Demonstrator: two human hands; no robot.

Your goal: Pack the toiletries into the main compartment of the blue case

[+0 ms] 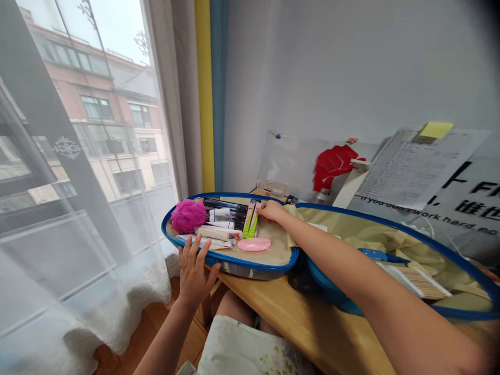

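Observation:
An open suitcase with blue zip edging (269, 270) and beige lining lies on the table. My left hand (195, 271) rests on its near rim with fingers spread, holding nothing. At the inner side of this half, my right hand (272, 211) has its fingers bent and closed at the top of the right one of two slim pink-and-green packets (252, 221). Left of these are dark, pen-like sticks (224, 204), white tubes (221, 214) and a magenta bath puff (189, 215). A pink oval item (254, 244) in clear wrap lies nearer me.
The suitcase's other half (351, 213), to the right, holds a blue item (380, 255) and a striped flat pack (420, 281). Papers (410, 166) hang on a stand behind it. A sheer curtain (97, 234) covers the window at left. The wooden table edge (265, 302) runs before my lap.

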